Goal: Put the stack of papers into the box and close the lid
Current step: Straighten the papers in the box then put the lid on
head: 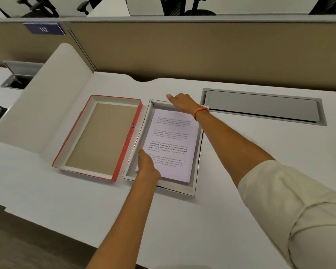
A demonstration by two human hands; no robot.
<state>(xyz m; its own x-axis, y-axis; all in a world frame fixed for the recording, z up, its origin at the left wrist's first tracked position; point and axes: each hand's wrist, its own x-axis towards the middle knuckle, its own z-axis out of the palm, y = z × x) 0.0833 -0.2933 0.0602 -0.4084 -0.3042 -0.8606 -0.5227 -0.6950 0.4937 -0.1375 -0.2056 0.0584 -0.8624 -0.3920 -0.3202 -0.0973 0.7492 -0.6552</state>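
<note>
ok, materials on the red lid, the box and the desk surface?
Red lid: looks like cardboard, raw brown board inside, smooth red printed wrap outside. Box: likely rigid paperboard, white matte walls with a thin edge. Desk: probably laminate, uniform matte white with no grain; the core is not visible.

Open desk (231,171) right of the box (195,188), orange lid (97,136) close on its left, partition (182,55) behind.
</note>
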